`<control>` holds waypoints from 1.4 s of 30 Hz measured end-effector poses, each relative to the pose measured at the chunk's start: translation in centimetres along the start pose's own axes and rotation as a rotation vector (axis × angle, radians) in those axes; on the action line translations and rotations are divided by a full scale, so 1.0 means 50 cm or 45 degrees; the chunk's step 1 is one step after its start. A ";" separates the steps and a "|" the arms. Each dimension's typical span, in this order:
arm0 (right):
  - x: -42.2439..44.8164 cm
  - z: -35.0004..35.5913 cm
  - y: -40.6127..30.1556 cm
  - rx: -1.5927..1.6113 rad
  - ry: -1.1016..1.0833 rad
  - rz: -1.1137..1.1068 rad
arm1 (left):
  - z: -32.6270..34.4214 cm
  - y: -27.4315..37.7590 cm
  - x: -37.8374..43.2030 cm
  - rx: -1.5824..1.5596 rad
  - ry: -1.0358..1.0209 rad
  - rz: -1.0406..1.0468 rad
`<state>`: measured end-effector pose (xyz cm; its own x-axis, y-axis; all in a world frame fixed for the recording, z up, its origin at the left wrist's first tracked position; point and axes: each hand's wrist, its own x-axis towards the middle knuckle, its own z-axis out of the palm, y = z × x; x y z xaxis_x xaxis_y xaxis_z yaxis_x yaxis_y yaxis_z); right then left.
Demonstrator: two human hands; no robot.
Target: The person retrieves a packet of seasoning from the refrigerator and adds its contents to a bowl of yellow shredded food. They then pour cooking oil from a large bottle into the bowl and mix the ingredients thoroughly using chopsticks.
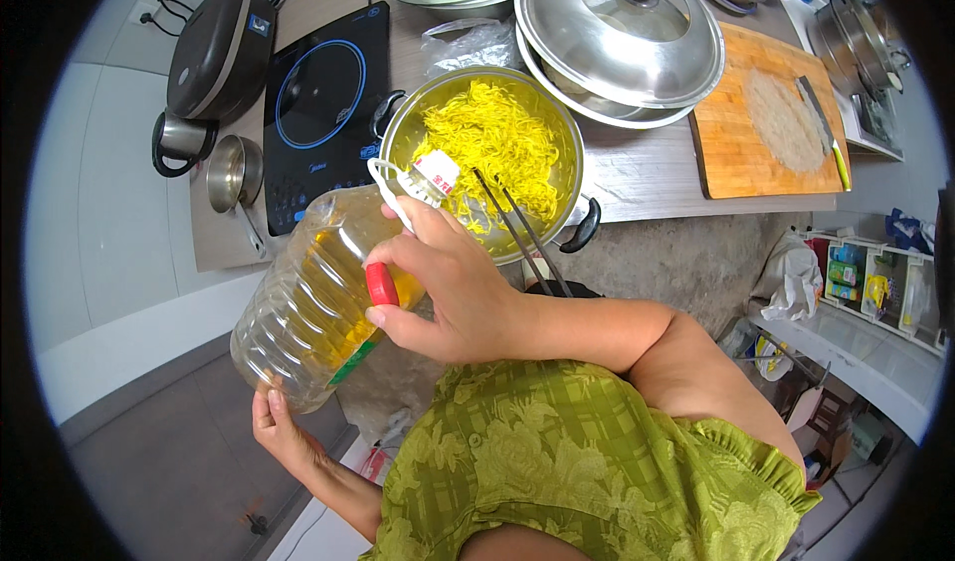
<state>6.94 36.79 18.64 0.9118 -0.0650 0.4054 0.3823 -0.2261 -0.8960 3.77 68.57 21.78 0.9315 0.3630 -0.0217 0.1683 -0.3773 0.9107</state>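
Observation:
A large clear plastic oil bottle [298, 315], part filled with yellow oil, is tilted with its white neck over a steel pot [576, 151]. My left hand [287, 427] supports the bottle's base from below. At the neck, my right hand [440, 285] grips the white handle and also pinches a red bottle cap [382, 285] between thumb and finger. Yellow shredded food [492, 143] lies in the pot. Metal chopsticks [515, 221] lean across the pot's near rim. Whether oil is flowing cannot be told.
A black induction cooktop [321, 113] lies left of the pot, beside a small steel ladle [235, 173] and dark appliance [216, 54]. Behind are a plastic bag [470, 46] and a lidded steel pan [619, 54]. A knife [821, 121] rests on a wooden cutting board [724, 128] at right.

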 end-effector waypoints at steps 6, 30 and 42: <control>-0.002 0.003 0.008 -0.003 0.033 -0.010 | 0.001 0.013 0.001 0.033 0.017 0.002; 0.009 -0.001 0.008 0.027 0.069 0.005 | 0.005 0.045 -0.006 0.126 0.059 0.103; 0.052 -0.015 -0.011 -0.007 0.034 0.013 | 0.000 0.017 -0.015 0.102 0.004 0.035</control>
<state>8.97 36.02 20.33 0.9112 -0.0933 0.4014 0.3723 -0.2309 -0.8989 3.23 67.98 22.57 0.9351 0.3544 0.0045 0.1680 -0.4544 0.8748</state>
